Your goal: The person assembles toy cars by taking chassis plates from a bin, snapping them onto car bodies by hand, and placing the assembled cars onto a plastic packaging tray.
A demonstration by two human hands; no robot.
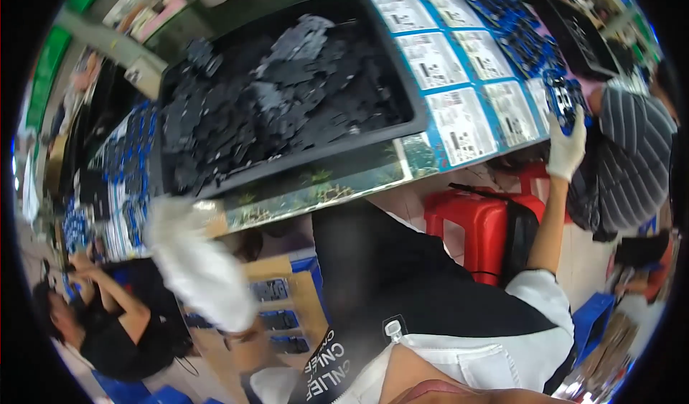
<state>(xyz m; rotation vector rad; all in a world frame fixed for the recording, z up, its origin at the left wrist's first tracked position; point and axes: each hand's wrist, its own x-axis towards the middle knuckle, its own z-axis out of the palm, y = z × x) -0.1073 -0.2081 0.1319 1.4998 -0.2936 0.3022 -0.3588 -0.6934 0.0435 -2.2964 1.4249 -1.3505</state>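
My right hand (567, 149), in a white glove, reaches to the far right of the table. Its fingers are closed on a blue-framed part (565, 101) with black and silver pieces in it. Smeared by motion, my white-gloved left hand (183, 250) is by the table's front edge, below the near left corner of a large black tray (305, 151). The fingers of that hand cannot be made out. Flat dark plastic pieces (301, 67) lie heaped in the tray.
Printed sheets (459, 128) lie on the table right of the tray. Several similar blue parts (513, 27) cover its far right. Below stand a red stool (470, 224) and a carton (308, 296) with parts. A person in black (118, 339) sits left; another in a grey quilted garment (631, 160) is at right.
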